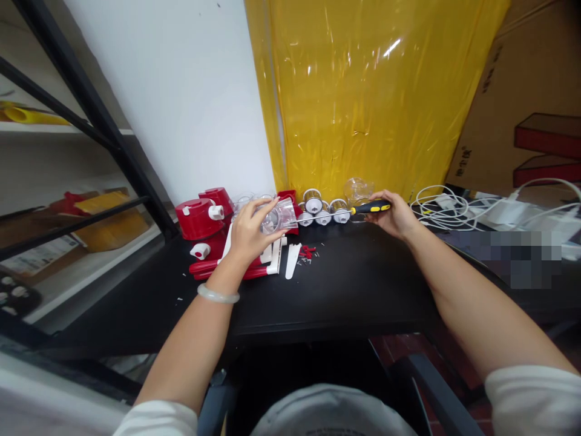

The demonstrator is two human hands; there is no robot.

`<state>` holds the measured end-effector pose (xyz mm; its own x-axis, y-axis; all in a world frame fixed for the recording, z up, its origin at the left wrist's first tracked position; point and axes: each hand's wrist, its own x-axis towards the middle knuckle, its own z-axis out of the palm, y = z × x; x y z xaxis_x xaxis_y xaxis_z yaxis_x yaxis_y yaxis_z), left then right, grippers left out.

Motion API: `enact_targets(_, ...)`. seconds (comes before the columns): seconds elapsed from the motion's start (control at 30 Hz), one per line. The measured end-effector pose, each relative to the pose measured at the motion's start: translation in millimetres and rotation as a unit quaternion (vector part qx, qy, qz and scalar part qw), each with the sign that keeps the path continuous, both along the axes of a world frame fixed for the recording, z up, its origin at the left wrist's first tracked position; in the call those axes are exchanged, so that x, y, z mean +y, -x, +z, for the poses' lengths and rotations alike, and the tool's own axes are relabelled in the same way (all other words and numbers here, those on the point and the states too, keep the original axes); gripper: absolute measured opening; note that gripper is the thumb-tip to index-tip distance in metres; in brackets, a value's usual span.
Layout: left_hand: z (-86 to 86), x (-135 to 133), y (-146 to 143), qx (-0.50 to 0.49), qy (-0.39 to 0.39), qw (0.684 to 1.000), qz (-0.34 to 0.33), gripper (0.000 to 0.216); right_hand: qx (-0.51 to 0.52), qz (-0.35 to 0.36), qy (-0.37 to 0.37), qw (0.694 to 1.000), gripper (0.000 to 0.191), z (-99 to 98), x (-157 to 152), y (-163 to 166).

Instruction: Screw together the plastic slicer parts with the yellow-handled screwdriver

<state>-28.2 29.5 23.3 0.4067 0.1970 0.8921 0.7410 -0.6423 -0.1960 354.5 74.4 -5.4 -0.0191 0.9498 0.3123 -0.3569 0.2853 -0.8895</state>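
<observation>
My left hand [249, 230], with a pale bangle on its wrist, grips a clear plastic part [285, 213] above the black table. A screwdriver [371, 207] with a black and yellow handle is held in my right hand [396, 217]. Its long shaft points left to the clear part; whether the tip touches it I cannot tell. Red plastic housings [196, 219] with white knobs and red-and-white handle-like pieces [254, 272] lie around my left hand, partly covered by it. Small red pieces [307, 251] and loose screws lie beside a flat white strip [293, 261].
Several short cylinders [312, 201] with white ends are grouped at the back, near a clear round piece [356, 189]. White cables [442, 209] and adapters [506, 209] lie on the right. A yellow-wrapped panel [363, 91] stands behind; a shelf rack [91, 127] is left.
</observation>
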Motion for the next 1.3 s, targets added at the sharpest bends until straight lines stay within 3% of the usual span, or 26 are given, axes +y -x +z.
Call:
enact_targets(0.1, 0.0, 0, -1, 0.002, 0.000, 1.000, 0.001, 0.074, -0.051, -0.025, -0.003, 0.998, 0.049, -3.2, 4, 1)
enact_targets(0.17, -0.1, 0, -1, 0.002, 0.003, 1.000, 0.002, 0.073, -0.075, -0.027, -0.008, 0.997, 0.044, -4.1, 4, 2)
enact_targets(0.47, 1.6, -1, 1, 0.002, -0.009, 1.000, 0.006, 0.073, 0.029, 0.035, -0.017, 0.999, 0.032, 2.7, -7, 1)
enact_targets(0.63, 3.1, -3, 0, 0.014, -0.013, 1.000, 0.008, 0.071, -0.033, 0.007, -0.017, 0.999, 0.048, -1.8, 0, 0)
enact_targets(0.77, 2.9, -2, 1, 0.013, -0.009, 1.000, 0.010, 0.071, -0.075, -0.005, -0.028, 0.997, 0.042, -4.0, 1, 3)
enact_targets(1.03, 2.6, -2, 0, 0.004, -0.008, 1.000, 0.003, 0.073, 0.036, 0.035, -0.027, 0.998, 0.038, 1.4, -8, 3)
enact_targets(1.13, 2.4, -3, -1, 0.006, -0.003, 1.000, 0.003, 0.071, 0.019, 0.011, -0.017, 1.000, 0.036, -0.7, -4, 0)
enact_targets(1.3, 1.5, -4, -1, 0.008, 0.009, 1.000, 0.010, 0.070, -0.063, -0.020, 0.005, 0.998, 0.051, -5.9, 5, -1)
